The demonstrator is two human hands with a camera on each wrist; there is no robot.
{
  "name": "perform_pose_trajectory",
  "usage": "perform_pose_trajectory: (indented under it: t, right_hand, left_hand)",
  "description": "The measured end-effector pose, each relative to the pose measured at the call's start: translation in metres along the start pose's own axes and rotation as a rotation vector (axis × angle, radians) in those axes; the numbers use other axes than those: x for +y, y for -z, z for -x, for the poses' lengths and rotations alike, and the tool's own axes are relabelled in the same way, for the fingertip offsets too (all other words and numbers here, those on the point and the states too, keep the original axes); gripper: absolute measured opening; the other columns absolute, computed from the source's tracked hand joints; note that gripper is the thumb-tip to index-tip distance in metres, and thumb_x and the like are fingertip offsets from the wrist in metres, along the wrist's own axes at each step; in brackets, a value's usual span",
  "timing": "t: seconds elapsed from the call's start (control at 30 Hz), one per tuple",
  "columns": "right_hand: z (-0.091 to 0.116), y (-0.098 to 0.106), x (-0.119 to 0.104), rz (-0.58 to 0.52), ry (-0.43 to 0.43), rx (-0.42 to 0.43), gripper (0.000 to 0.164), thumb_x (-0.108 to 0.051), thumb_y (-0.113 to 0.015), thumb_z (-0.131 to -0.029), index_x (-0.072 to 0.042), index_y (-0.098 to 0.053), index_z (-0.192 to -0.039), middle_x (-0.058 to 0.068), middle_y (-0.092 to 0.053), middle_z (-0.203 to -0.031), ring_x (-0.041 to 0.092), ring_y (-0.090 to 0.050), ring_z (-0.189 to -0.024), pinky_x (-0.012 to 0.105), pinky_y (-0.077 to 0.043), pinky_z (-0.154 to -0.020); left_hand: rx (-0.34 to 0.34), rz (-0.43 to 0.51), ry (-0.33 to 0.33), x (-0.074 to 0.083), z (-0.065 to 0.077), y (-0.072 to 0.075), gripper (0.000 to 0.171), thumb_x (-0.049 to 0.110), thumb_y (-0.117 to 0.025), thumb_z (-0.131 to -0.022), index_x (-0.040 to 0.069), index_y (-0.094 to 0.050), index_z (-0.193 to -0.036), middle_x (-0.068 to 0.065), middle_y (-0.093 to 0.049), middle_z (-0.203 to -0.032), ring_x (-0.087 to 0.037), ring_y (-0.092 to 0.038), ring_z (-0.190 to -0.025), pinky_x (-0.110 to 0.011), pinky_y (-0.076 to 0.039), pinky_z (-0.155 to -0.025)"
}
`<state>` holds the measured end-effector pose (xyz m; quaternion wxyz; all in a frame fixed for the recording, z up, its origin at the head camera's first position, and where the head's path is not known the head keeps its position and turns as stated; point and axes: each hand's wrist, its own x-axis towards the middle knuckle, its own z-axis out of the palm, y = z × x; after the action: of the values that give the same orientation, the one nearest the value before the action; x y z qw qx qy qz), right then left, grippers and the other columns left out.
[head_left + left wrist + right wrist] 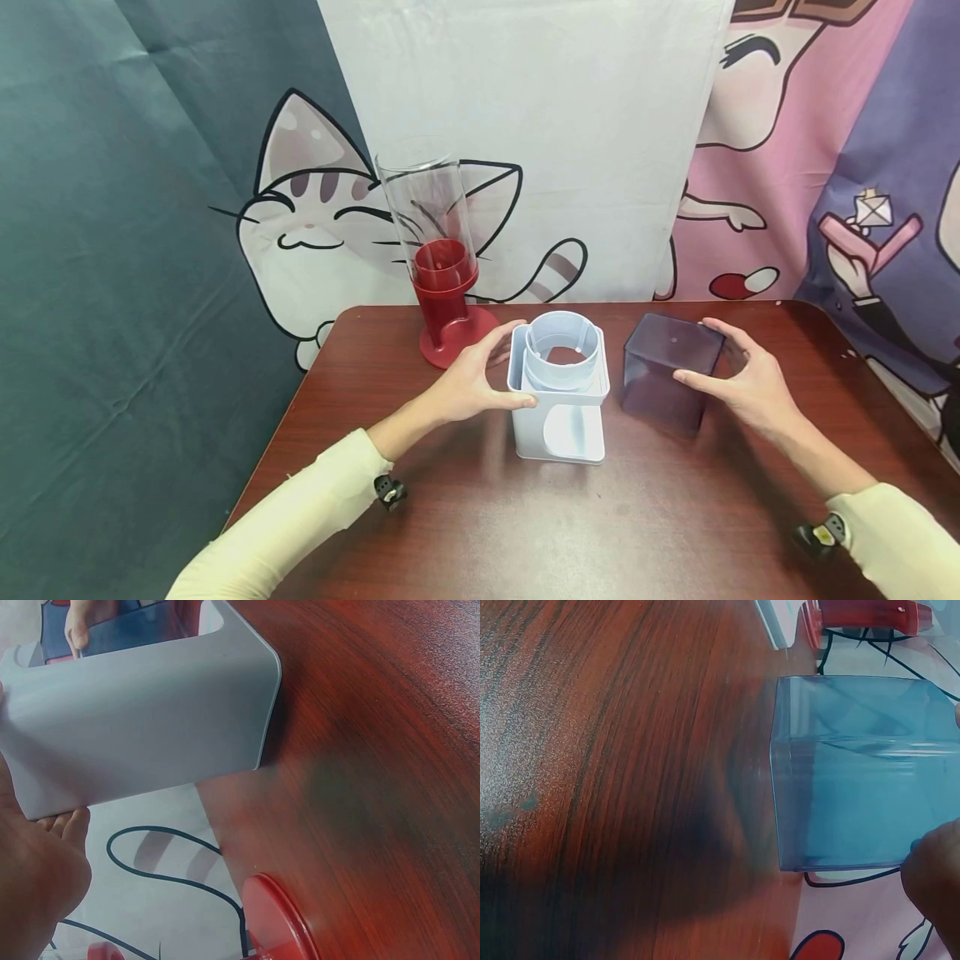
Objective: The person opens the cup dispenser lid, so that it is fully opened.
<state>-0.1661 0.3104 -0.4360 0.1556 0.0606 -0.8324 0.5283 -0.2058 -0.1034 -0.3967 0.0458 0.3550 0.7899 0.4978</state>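
My left hand (480,379) grips the upper left side of a white plastic holder (525,433), thumb on its front and fingers behind. The holder has a square rim with a round collar (562,379) in its top and a rounded cutout low in front. In the left wrist view its smooth side wall (142,727) fills the upper left. My right hand (750,383) grips a translucent bluish-purple box (663,375) by its right upper part, thumb in front and fingers behind. In the right wrist view the thumb presses the clear box (870,780) near a corner.
At the back left of the brown wooden table (480,533) stands a red dispenser base (444,312) with a tall clear cylinder (427,200) on it. Behind the table hangs a cloth backdrop (540,108) with cartoon figures.
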Motion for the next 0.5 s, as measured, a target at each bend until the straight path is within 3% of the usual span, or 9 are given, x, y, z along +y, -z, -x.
perform_pose_trajectory:
  t: [0.23,0.5]
  right_hand:
    - [0.0002,0.0001,0.0007,-0.038,0.008,-0.014,0.091,0.000,-0.092,-0.080,-0.011,-0.048,-0.159,0.003,-0.057,-0.146,-0.002,-0.048,-0.140,0.007,-0.033,-0.112]
    - [0.0016,0.0002,0.0041,-0.041,0.030,-0.032,0.097,0.003,-0.092,-0.079,-0.012,-0.044,-0.161,0.006,-0.054,-0.153,-0.001,-0.045,-0.143,0.007,-0.033,-0.112]
  left_hand:
    - [0.001,0.005,-0.001,-0.0003,0.0001,-0.0006,0.101,0.022,-0.095,-0.079,0.018,-0.037,-0.162,0.002,-0.052,-0.155,-0.014,-0.050,-0.144,-0.035,-0.043,-0.118]
    - [0.006,0.001,-0.004,0.0006,-0.0002,0.0000,0.099,0.021,-0.095,-0.079,0.016,-0.039,-0.161,0.002,-0.054,-0.153,-0.013,-0.052,-0.143,-0.032,-0.043,-0.117]
